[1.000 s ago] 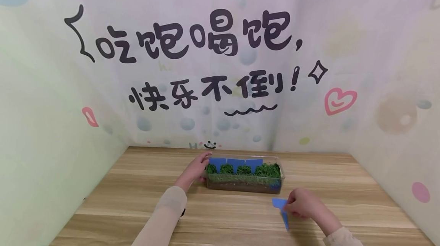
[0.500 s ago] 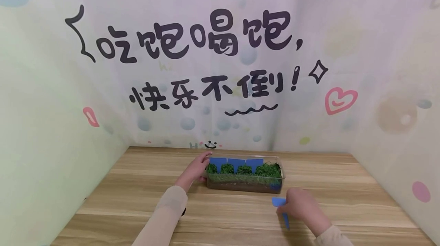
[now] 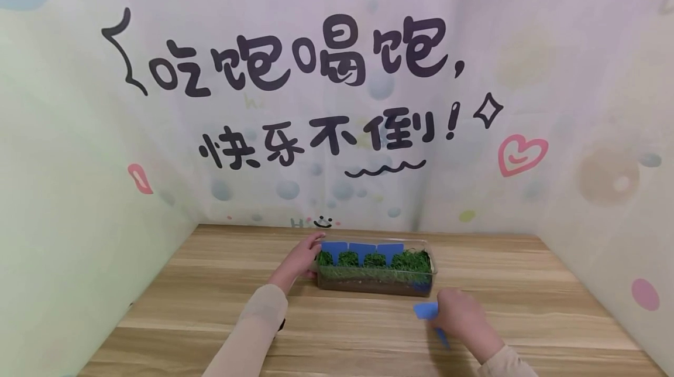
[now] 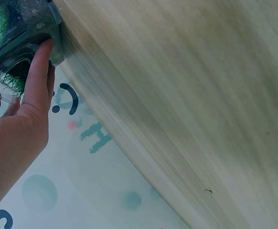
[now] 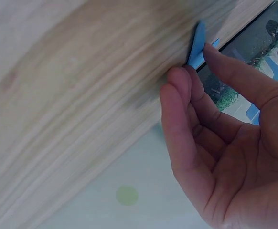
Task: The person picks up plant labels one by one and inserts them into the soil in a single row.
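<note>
A clear plastic box (image 3: 368, 289) of dark soil and green grass sits on the table, with blue plant labels (image 3: 361, 250) upright in a row from its left end. My left hand (image 3: 301, 257) holds the box's left end, its fingers spread along the end wall in the left wrist view. In front of the box's right corner, my right hand (image 3: 463, 315) pinches a blue T-shaped plant label (image 3: 425, 310) between thumb and fingertips, its pointed stem slanting down. The right wrist view shows that label (image 5: 197, 45) at the fingertips, partly hidden by them.
The wood-grain table (image 3: 337, 336) spreads around the box. A white printed curtain (image 3: 263, 201) with black lettering stands behind it and along both sides. Dense grass (image 3: 413, 261) fills the box's right part.
The right hand has shifted slightly left and regripped the label, more of which is now covered; the label has tilted a little. The left hand and box stay put.
</note>
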`<state>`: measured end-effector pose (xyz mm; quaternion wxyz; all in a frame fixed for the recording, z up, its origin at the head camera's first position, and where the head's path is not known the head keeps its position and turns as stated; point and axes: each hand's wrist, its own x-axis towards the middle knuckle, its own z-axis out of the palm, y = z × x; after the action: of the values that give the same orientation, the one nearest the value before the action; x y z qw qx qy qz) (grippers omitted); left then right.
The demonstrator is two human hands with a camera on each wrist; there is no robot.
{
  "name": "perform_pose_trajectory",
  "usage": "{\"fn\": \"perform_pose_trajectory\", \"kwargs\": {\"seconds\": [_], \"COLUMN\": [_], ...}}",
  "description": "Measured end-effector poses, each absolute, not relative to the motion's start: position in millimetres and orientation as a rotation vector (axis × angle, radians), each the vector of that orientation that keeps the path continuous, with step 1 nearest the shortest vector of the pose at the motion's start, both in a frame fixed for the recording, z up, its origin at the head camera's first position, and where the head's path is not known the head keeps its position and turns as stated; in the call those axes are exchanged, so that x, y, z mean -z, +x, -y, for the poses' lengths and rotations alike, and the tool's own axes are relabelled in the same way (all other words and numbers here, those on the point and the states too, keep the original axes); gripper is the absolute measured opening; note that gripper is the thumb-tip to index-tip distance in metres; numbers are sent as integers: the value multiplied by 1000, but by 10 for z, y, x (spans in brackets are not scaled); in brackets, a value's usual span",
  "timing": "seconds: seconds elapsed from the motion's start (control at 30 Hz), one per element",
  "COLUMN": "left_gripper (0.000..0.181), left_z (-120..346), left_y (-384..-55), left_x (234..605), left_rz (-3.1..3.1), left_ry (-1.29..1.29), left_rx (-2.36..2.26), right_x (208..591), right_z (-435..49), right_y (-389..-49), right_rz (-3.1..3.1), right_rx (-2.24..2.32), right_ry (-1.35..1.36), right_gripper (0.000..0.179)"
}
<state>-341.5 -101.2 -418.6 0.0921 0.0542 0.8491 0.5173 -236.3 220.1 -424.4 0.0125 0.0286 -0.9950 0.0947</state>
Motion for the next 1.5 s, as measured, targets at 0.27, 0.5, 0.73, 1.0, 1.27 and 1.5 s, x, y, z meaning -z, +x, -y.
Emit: {"fn": "perform_pose_trajectory", "kwargs": {"seconds": [0.27, 0.5, 0.73, 1.0, 1.27, 1.5], "left_gripper": [45, 45, 45, 45, 45, 45], "left_z": [1017, 1022, 1026, 1027, 1022, 1018], "left_y": [-3417, -3415, -3417, -3416, -3404, -3407], "left_x": [4181, 4180, 4181, 4177, 4177, 4172], "left_rz": [-2513, -2511, -2511, -2509, -2511, -2506], "left_ry": [163, 166, 168, 162, 164, 163], "left_rx": [-1542, -1544, -1544, -1541, -1540, -1546], "right_x": [4239, 4251, 4285, 4307, 4277, 4297], "right_z": [-2204, -2223, -2253, -2265, -2288, -2400], "right_y": [-2362, -2370, -2357, -2363, -2407, -2464], "right_rz": [3138, 3142, 3135, 3119, 3142, 3091], "right_rx": [-317, -384, -504, -537, -715, -1134], "right_ry": [52, 60, 62, 72, 79, 164], "right_gripper": [31, 31, 40, 54, 27, 46]}}
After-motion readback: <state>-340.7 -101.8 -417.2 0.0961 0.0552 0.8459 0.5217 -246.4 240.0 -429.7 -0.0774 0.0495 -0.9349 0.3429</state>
